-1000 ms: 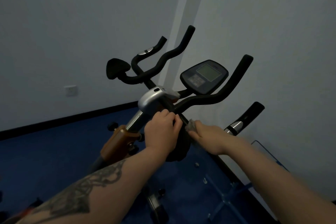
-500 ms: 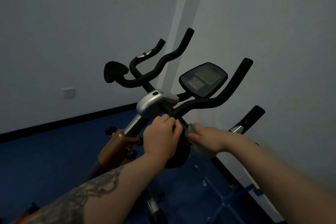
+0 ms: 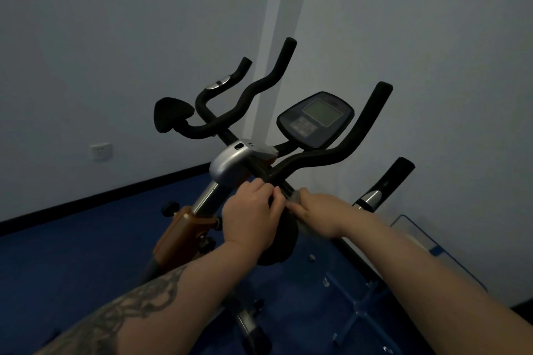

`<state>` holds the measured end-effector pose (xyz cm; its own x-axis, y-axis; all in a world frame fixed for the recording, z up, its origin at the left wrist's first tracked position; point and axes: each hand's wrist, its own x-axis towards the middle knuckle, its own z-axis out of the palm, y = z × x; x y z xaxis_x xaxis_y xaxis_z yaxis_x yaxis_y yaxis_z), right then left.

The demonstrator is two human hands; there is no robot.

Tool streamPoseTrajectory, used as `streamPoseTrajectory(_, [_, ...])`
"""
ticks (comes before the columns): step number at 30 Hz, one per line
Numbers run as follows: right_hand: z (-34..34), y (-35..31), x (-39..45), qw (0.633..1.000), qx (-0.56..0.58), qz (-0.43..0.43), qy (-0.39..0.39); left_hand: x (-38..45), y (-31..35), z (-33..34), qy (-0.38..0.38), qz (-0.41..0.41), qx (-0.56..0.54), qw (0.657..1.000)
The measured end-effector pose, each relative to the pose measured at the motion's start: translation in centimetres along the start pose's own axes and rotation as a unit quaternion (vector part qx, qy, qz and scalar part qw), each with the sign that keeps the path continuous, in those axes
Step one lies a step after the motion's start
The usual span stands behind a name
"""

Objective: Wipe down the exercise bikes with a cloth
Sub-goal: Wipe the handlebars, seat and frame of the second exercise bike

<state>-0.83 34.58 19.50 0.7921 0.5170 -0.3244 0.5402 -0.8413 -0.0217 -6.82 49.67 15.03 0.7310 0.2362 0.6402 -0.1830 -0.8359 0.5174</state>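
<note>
An exercise bike stands in front of me with black foam handlebars [image 3: 340, 153], a dark console [image 3: 315, 118] and a silver clamp cover [image 3: 233, 164]. My left hand [image 3: 251, 219] curls round the black bar just below that cover, next to a black elbow pad [image 3: 284, 242]. My right hand [image 3: 320, 213] grips a small grey cloth [image 3: 294, 197] and presses it against the same bar, its fingertips nearly meeting my left hand. Most of the cloth is hidden under my fingers.
An orange frame part [image 3: 184, 228] sits on the post below. Blue floor [image 3: 72, 253] spreads around the bike. Grey walls meet in a corner behind it, with a socket [image 3: 100, 151] at left. A blue-edged clear panel [image 3: 418, 236] leans at right.
The view has shifted slightly. My right hand with the cloth has slid a little along the bar toward my left hand. My left hand keeps its hold.
</note>
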Motion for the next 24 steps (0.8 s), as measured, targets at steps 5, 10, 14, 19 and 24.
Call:
streamPoseTrajectory(5, [0.7, -1.0, 0.1, 0.998, 0.025, -0.002, 0.065, 0.0, 0.1, -0.2, -0.008, 0.002, 0.005, 1.0])
streamPoseTrajectory(10, [0.4, 1.0, -4.1, 0.991, -0.088, -0.054, 0.08, -0.1, 0.3, -0.2, -0.008, -0.01, 0.008, 1.0])
streamPoseTrajectory(14, [-1.1, 4.6, -6.4, 0.986, -0.119, -0.05, 0.102, -0.1, 0.1, -0.2, -0.009, -0.003, 0.0, 1.0])
streamPoseTrajectory(19, [3.2, 0.5, -4.6, 0.968, -0.054, 0.039, 0.242, -0.2, 0.1, -0.1, -0.003, 0.008, 0.003, 1.0])
streamPoseTrajectory(24, [3.8, -2.5, -2.2, 0.945, -0.097, 0.125, 0.285, 0.0, 0.0, -0.2, -0.003, 0.053, 0.025, 0.998])
